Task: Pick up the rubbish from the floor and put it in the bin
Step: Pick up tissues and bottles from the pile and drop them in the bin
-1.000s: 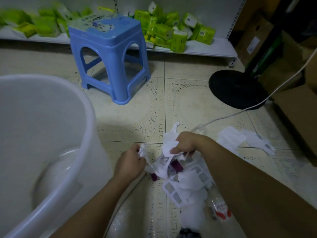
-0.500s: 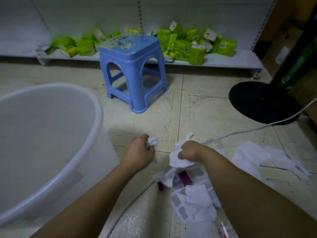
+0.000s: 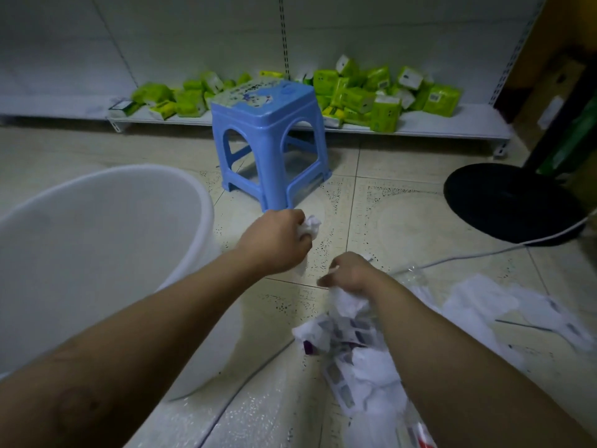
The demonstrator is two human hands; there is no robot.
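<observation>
left hand (image 3: pixel 274 244) gripping rubbish (image 3: pixel 310 228), near bin rim (image 3: pixel 208 218)

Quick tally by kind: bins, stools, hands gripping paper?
Bin: 1
Stool: 1
Hands gripping paper: 2, left hand on a paper wad, right hand on pile paper
Total: 4
</observation>
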